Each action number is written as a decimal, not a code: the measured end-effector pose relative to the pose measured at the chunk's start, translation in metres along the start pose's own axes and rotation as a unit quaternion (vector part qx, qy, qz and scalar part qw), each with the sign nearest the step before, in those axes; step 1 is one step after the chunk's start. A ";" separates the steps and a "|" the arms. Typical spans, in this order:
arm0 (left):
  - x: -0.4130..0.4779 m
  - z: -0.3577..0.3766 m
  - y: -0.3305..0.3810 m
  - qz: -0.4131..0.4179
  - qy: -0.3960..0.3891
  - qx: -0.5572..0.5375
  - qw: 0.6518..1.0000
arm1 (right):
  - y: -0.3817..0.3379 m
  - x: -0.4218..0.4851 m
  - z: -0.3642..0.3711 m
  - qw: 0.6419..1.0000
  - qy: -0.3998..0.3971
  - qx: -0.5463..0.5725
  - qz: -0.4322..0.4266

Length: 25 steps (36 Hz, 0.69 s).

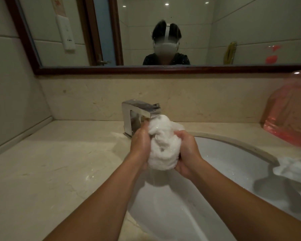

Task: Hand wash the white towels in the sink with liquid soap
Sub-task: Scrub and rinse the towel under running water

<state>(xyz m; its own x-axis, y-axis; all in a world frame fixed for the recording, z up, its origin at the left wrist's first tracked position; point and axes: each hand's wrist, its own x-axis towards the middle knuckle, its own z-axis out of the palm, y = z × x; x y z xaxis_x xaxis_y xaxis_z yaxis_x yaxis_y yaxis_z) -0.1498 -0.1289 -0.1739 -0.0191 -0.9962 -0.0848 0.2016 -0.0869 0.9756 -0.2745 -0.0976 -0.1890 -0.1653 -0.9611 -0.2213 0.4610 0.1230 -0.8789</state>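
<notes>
The left hand (140,142) and the right hand (187,151) squeeze a wet, bunched-up white towel (161,148) tight between them, right under the shiny square metal tap (139,110), above the round white sink (174,214).

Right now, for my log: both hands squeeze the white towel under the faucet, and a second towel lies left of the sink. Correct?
Wrong side: the head view shows the second towel at the sink's right edge; the rest holds.
</notes>
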 end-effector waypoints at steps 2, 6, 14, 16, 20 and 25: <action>-0.001 0.002 -0.001 0.029 -0.001 0.013 0.999 | -0.002 -0.002 0.000 1.000 0.022 0.015 0.004; 0.002 0.009 -0.007 0.037 0.000 0.020 0.999 | -0.007 -0.009 -0.002 1.000 0.009 0.027 -0.006; -0.010 0.007 -0.004 0.054 0.004 0.050 0.997 | 0.004 -0.010 0.006 0.992 -0.086 -0.077 -0.045; -0.014 0.007 -0.007 0.014 0.011 0.045 0.999 | 0.006 -0.009 0.007 0.993 -0.075 -0.084 -0.042; -0.021 0.009 -0.009 0.045 0.022 0.140 0.989 | 0.013 0.001 0.010 0.994 -0.030 -0.087 -0.053; -0.020 0.015 -0.004 0.109 0.011 0.205 0.973 | 0.012 0.007 0.019 0.982 0.063 -0.153 -0.095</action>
<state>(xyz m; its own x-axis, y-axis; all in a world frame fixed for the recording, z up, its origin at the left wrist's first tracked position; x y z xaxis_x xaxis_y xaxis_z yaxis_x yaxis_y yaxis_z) -0.1646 -0.1083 -0.1735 0.0026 -0.9912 0.1327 -0.2096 0.1292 0.9692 -0.2537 -0.1075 -0.1928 -0.3380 -0.9382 -0.0748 0.1314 0.0316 -0.9908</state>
